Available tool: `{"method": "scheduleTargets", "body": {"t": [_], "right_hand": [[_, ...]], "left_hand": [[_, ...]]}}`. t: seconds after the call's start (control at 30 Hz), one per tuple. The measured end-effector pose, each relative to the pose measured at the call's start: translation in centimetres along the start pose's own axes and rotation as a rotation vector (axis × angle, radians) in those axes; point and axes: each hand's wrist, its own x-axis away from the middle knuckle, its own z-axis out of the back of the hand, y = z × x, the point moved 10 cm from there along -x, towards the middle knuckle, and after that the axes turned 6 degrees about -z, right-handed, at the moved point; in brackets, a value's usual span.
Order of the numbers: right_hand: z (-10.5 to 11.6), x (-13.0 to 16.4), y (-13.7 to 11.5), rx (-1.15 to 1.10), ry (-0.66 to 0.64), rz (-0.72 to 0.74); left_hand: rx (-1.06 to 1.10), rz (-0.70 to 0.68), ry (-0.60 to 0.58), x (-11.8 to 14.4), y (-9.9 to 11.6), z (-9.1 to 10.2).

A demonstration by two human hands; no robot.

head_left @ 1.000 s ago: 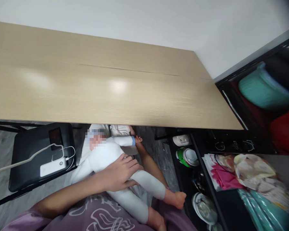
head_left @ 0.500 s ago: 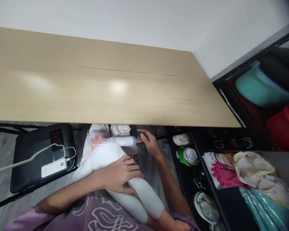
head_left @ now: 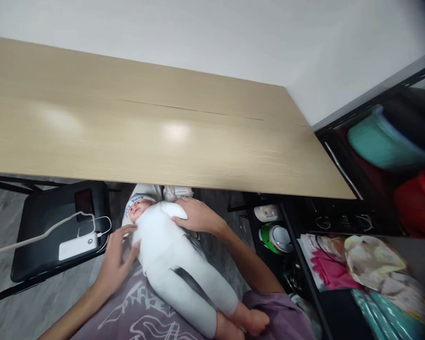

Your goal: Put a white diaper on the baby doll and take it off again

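Note:
A baby doll in a white long-sleeved suit lies face up across my lap. Its capped head points to the far left and its bare feet to the near right. My left hand is at the doll's left-side shoulder, thumb and fingers bent around the sleeve; the arm's end is hidden behind the hand. On the other side, my right hand closes around the doll's other sleeved arm and hides its hand. The white cap has blue lettering.
A wooden table stands just beyond the doll. At left, a white power bank with cables lies on a black seat. Black shelves at right hold a green-banded can, a pink cloth and teal packets.
My left hand has left the doll's hip for its left-side shoulder. My right hand has moved from the doll's small hand onto its sleeved arm. The doll's body now faces more upward.

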Motion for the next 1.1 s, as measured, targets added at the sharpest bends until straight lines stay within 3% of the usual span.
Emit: {"method": "scheduleTargets", "body": {"t": [0.07,0.17,0.3,0.4,0.57,0.67,0.77,0.9,1.1], "right_hand": [[0.5,-0.1,-0.9,0.036,-0.005,0.030],[1.0,-0.1,-2.1,0.066,-0.020,0.083],[2.7,1.0,-3.8,0.074,0.002,0.183],[4.9,3.6,-5.4,0.101,0.049,0.258],[10.1,9.1,-6.0,0.095,0.221,0.207],[12.6,11.1,-4.8,0.103,0.363,0.158],[13.8,10.7,-1.9,0.128,0.471,0.075],[14.2,7.9,3.0,0.116,0.584,-0.014],[14.5,3.5,9.4,0.077,0.758,-0.114]], "left_hand": [[0.015,0.237,-0.047,1.5,-5.2,0.1],[0.046,0.346,-0.137,2.7,-7.9,-0.3],[0.119,0.279,-0.176,2.7,-6.6,-0.5],[0.231,0.251,-0.184,3.2,-4.9,-0.2],[0.193,0.103,-0.142,2.4,-0.2,3.2],[0.039,-0.093,-0.110,-1.0,4.1,5.6],[-0.065,-0.211,-0.154,-6.0,7.3,6.3],[-0.129,-0.260,-0.223,-13.2,9.0,6.1],[-0.297,-0.371,-0.179,-22.5,9.5,6.6]]}}
